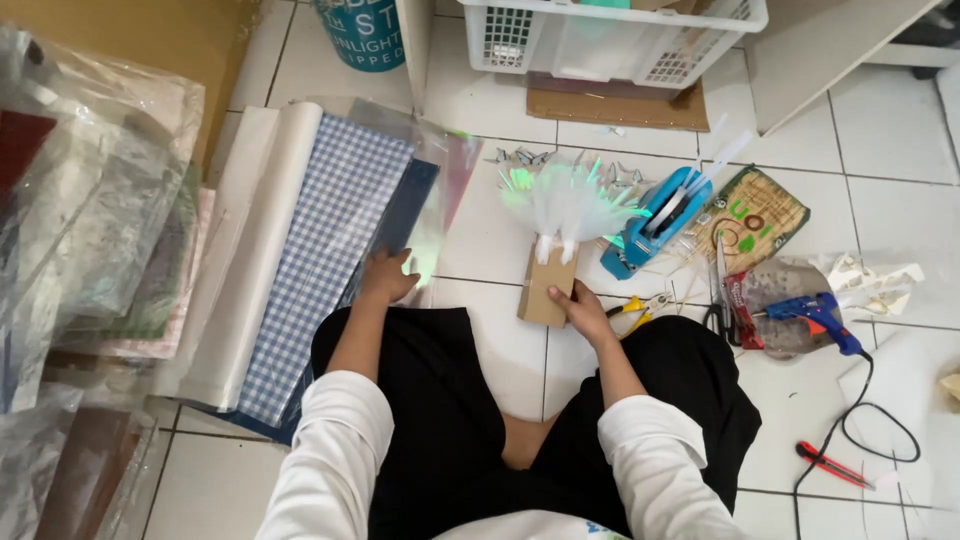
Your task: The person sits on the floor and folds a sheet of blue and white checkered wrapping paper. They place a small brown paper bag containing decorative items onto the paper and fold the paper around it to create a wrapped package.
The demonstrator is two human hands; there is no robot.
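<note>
I sit on a white tiled floor in black trousers and white sleeves. My right hand (582, 308) grips a small brown cardboard box (545, 288) that stands upright between my knees, with white shiny translucent pieces (572, 207) fanning out of its top. My left hand (386, 276) rests flat on a stack of wrapping sheets, touching a clear iridescent sheet (432, 215) beside a blue-and-white checked sheet (325, 250).
A blue tape dispenser (655, 220), yellow-handled pliers (636, 306), scissors (719, 300), a blue glue gun (815, 315) with black cord and a red cutter (830, 464) lie at my right. A white plastic basket (610, 40) stands ahead. Bagged sheets (90, 220) pile at left.
</note>
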